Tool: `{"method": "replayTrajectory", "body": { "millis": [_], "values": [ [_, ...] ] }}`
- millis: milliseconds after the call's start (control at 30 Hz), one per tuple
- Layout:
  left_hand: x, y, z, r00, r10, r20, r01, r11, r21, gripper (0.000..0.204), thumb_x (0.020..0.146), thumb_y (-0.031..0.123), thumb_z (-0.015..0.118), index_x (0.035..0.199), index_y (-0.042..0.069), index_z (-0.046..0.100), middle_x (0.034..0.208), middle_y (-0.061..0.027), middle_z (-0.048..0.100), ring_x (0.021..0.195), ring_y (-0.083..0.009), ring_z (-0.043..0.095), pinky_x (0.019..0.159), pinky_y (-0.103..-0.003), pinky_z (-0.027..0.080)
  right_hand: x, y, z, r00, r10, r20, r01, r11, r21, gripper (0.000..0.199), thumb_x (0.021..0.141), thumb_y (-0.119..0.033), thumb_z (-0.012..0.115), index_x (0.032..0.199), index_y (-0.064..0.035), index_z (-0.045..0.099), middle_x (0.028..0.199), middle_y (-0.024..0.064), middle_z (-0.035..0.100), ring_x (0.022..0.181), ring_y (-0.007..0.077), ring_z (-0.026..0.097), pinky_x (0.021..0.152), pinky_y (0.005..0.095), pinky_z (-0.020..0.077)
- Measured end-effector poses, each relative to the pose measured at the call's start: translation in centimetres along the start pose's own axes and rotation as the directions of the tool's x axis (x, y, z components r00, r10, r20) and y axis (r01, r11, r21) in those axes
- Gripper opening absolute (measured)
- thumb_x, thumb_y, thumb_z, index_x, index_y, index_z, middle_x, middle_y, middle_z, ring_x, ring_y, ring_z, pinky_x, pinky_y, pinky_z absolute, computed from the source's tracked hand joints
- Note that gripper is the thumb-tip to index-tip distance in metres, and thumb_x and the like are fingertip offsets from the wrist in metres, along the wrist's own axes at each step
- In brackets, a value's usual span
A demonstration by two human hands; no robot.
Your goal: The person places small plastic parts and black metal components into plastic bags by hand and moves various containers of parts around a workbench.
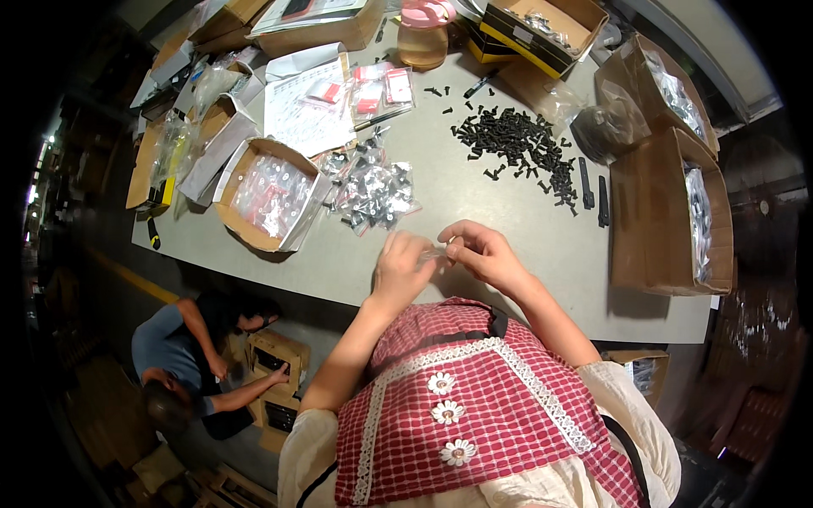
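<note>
Close to the near edge of the table [517, 245], my two hands meet over a small clear plastic bag [435, 254]. My left hand [400, 269] is closed on one side of it, the fingers slightly blurred. With thumb and forefinger pinched together, my right hand [484, 256] holds the bag's other side; what is inside the bag is too small to make out. Just beyond my left hand lies a heap of clear bags with black and silver parts [373, 193]. Farther off to the right spreads a pile of loose black screws [517, 140].
A cardboard box of small bags [269, 190] stands at left, near paper sheets [305, 106]. Two black strips [603, 201] lie beside a tall carton [644, 220] at right. A pink-lidded jar [423, 38] stands at the back. Another person [182, 339] crouches below, handling boxes.
</note>
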State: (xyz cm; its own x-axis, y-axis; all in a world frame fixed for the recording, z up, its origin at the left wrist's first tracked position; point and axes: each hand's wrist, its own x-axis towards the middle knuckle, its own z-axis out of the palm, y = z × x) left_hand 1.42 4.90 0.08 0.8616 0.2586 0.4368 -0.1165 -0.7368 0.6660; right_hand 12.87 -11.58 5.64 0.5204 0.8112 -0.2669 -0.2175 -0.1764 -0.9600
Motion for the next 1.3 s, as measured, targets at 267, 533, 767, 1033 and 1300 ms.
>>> {"method": "replayTrajectory", "body": {
  "millis": [267, 533, 767, 1033, 1300],
  "values": [
    [-0.2, 0.3, 0.2, 0.998, -0.007, 0.067, 0.01, 0.999, -0.038, 0.024, 0.073, 0.008, 0.077, 0.093, 0.002, 0.065, 0.092, -0.0115, 0.059, 0.087, -0.0324, 0.057, 0.075, -0.041, 0.048, 0.6, 1.3, 0.9, 0.986, -0.161, 0.052, 0.169, 0.954, -0.248, 0.022, 0.101, -0.02, 0.062, 0.118, -0.0064, 0.063, 0.08, -0.0015, 0.065, 0.066, 0.0051, 0.054, 0.058, 0.0232, 0.0432],
    [-0.3, 0.8, 0.8, 0.998, -0.03, 0.061, 0.038, 0.99, -0.136, 0.032, 0.077, 0.01, 0.078, 0.107, 0.004, 0.068, 0.095, -0.0109, 0.059, 0.09, -0.0313, 0.059, 0.078, -0.042, 0.049, 0.3, -0.9, 1.0, 0.993, -0.083, 0.083, 0.059, 0.964, 0.257, 0.029, 0.102, -0.019, 0.06, 0.125, -0.002, 0.06, 0.105, 0.0048, 0.068, 0.094, 0.0124, 0.064, 0.079, 0.0252, 0.053],
    [-0.1, 1.5, 0.2, 0.993, -0.08, 0.083, 0.09, 0.988, -0.125, 0.029, 0.077, 0.011, 0.078, 0.104, 0.003, 0.068, 0.095, -0.0097, 0.06, 0.089, -0.0298, 0.059, 0.076, -0.04, 0.049, 0.2, -0.3, 1.4, 0.996, -0.092, 0.012, 0.078, 0.9, 0.43, 0.029, 0.095, -0.011, 0.063, 0.123, -0.0026, 0.061, 0.109, 0.0051, 0.068, 0.102, 0.0145, 0.063, 0.088, 0.0311, 0.0513],
    [-0.2, 0.7, 0.2, 0.992, -0.049, 0.116, 0.072, 0.978, -0.196, 0.025, 0.076, 0.009, 0.08, 0.096, 0.004, 0.067, 0.09, -0.0082, 0.058, 0.083, -0.0251, 0.058, 0.071, -0.036, 0.049, 0.7, 0.4, -0.8, 0.805, -0.548, 0.227, 0.543, 0.526, -0.655, 0.021, 0.073, 0.0, 0.069, 0.093, -0.0081, 0.073, 0.126, 0.0114, 0.061, 0.128, 0.0345, 0.05, 0.104, 0.0447, 0.0443],
    [0.2, 2.1, -1.4, 0.965, -0.179, 0.192, 0.247, 0.865, -0.436, 0.024, 0.079, 0.008, 0.082, 0.099, 0.005, 0.069, 0.092, -0.0025, 0.061, 0.077, -0.0107, 0.057, 0.062, -0.025, 0.046, 0.2, -0.6, -1.1, 0.768, -0.567, 0.298, 0.596, 0.462, -0.657, 0.022, 0.076, -0.003, 0.071, 0.097, -0.0079, 0.07, 0.132, 0.0117, 0.057, 0.133, 0.0394, 0.044, 0.108, 0.0497, 0.0395]
  ]
}}
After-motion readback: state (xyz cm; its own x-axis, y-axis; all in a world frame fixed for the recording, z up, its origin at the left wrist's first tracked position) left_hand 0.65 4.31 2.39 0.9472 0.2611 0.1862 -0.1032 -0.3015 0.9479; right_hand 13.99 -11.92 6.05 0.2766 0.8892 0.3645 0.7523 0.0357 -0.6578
